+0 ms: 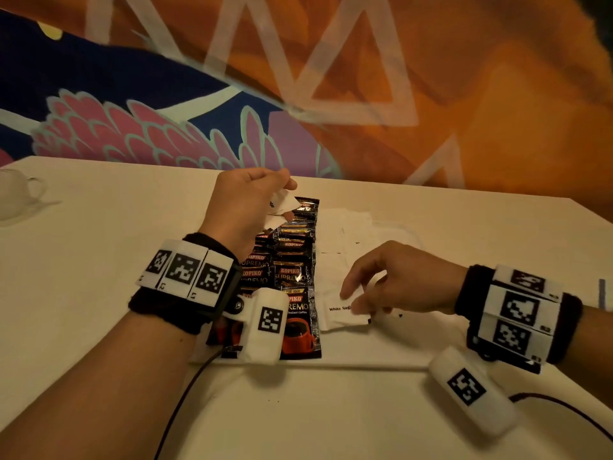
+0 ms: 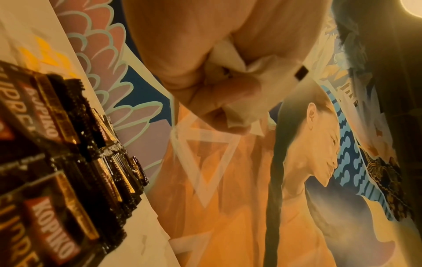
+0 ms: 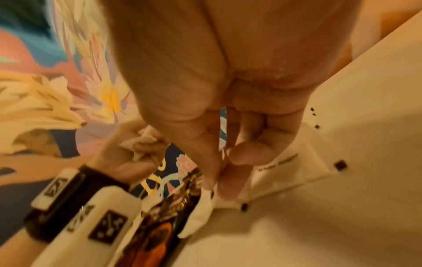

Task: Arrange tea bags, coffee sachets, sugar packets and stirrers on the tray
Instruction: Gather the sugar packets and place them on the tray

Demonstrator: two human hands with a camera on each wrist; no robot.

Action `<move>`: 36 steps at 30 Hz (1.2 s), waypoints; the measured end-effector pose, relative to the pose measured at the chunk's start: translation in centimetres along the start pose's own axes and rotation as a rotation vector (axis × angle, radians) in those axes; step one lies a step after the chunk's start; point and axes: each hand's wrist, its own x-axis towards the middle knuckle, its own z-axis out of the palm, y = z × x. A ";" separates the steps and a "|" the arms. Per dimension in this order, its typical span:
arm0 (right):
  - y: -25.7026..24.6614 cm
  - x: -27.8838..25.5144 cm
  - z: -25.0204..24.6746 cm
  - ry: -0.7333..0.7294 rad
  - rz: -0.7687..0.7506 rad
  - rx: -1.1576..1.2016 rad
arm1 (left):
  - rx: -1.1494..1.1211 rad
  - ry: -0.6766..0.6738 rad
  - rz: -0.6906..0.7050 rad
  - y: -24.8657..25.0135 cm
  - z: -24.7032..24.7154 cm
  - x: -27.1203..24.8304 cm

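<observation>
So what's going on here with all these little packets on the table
A person is laying out sachets on a white tray. Black Kopiko coffee sachets already lie in overlapping rows on its left part. The left hand holds a few spare white sugar packets above them. The right hand is pinching a white sugar packet lying beside the coffee, where more white packets lie in a column. No tea bags or stirrers are clearly visible.

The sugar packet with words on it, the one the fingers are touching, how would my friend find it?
Find the white tray on the table, then the dark column of coffee sachets down its left part. Just right of the nearest sachet lies a white sugar packet under the right hand. Unlike the paler packets farther back, its "White Sugar" print reads clearly.
</observation>
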 end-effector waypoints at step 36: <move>-2.9 0.3 -2.9 0.419 -0.295 0.445 | 0.134 -0.115 -0.059 0.3 1.1 -1.1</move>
